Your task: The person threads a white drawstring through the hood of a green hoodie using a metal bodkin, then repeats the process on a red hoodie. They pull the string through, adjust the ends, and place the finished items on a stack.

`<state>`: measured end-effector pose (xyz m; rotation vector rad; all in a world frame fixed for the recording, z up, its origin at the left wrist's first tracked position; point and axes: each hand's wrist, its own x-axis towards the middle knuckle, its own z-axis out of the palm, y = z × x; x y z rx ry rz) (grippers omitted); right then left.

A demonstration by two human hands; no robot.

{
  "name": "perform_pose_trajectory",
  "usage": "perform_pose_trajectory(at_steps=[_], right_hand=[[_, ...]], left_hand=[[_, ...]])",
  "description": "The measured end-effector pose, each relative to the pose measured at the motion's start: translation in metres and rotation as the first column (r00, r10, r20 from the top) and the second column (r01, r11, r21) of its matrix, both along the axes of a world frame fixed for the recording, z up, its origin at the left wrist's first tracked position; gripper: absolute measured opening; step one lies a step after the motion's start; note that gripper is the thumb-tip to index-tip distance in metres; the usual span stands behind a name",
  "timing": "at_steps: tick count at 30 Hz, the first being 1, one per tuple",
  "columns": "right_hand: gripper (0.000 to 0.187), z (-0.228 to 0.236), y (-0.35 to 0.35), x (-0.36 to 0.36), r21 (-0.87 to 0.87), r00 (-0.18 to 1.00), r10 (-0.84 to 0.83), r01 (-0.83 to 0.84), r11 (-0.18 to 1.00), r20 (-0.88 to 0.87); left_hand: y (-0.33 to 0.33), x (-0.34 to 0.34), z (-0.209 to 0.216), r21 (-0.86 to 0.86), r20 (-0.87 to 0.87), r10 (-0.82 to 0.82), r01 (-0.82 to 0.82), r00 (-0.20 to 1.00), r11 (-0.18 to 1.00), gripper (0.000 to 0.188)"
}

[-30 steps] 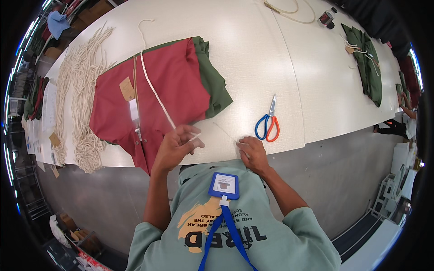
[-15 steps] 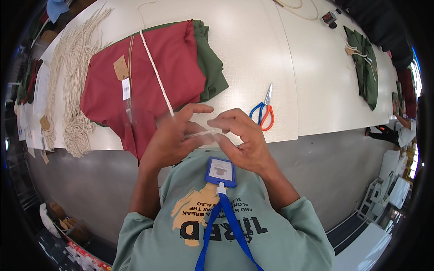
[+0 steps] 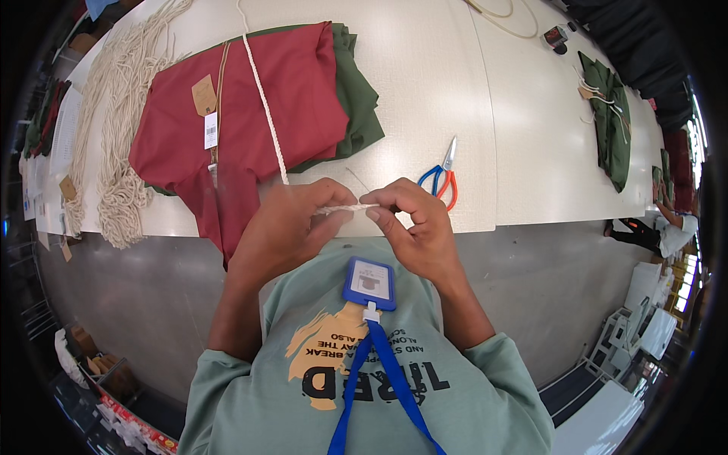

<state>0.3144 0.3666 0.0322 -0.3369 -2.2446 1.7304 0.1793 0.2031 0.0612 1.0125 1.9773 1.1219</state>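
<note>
A white braided cord (image 3: 263, 98) runs over a folded dark red cloth (image 3: 307, 87) and down to my left hand (image 3: 280, 227). That hand is closed, pinching the cord between thumb and fingers just past the table's front edge. The cord's short end reaches across to my right hand (image 3: 422, 236), whose thumb and forefinger are closed on its tip. Under the red cloth lies a dark green cloth (image 3: 364, 117). A brown paper tag (image 3: 204, 95) and a white label (image 3: 211, 130) rest on the red one. Scissors (image 3: 447, 168) with blue and orange handles lie just beyond my right hand.
Loose white cords (image 3: 125, 159) are heaped along the left of the white table (image 3: 425, 83), hanging over its edge. Toward the right lie a tied green cloth bundle (image 3: 613, 129) and a dark bottle (image 3: 556, 36). Another person (image 3: 673, 233) is at the far right.
My left fingers, spread and blurred before, have closed around the cord. My right thumb and forefinger have come together on its end. The whole view has shifted slightly.
</note>
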Motion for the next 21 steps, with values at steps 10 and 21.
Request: perform_pose_trajectory(at_steps=[10,21], right_hand=[[0.017,0.005,0.005,0.0,0.19,0.994,0.103,-0.106,0.976,0.023],[0.012,0.006,0.046,0.008,0.577,0.976,0.172,-0.064,0.814,-0.134]], left_hand=[[-0.004,0.003,-0.008,0.059,-0.067,-0.028,0.032,0.997,0.998,0.008],[-0.013,-0.012,0.016,-0.198,0.111,0.09,-0.067,0.99,0.978,0.013]])
